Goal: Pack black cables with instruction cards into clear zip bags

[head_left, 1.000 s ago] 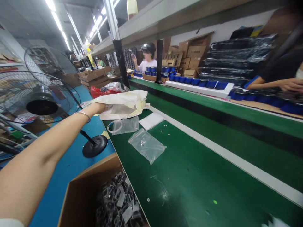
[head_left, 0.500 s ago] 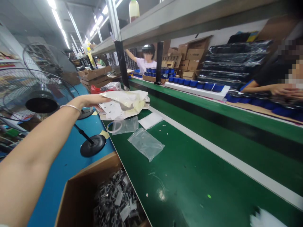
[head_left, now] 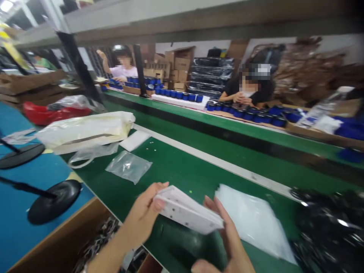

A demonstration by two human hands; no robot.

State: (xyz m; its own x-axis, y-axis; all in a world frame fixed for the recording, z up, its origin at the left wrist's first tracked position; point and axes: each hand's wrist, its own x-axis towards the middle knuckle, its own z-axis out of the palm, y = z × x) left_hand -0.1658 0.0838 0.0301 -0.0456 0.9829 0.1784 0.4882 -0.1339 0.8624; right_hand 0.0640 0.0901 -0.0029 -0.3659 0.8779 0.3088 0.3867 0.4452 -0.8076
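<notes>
My left hand grips a small stack of folded white paper sheets with dark dots printed on them, thumb on the near face. The stack is held in the air over the green worktop. At its right end is my right hand, fingers and thumb spread apart. I cannot tell whether its fingertips touch the paper. Beside that hand lies a pile of flat translucent plastic bags. Farther left on the worktop are a clear zip bag and a crumpled white package.
Shiny black parts are heaped at the right. A cardboard box of small parts stands below the left edge, by a black round stand base. Across the bench, rows of blue pieces sit before two seated people.
My left hand has come out of the white package and back toward me with the folded paper sheets. My right hand has come into view. The camera has turned right.
</notes>
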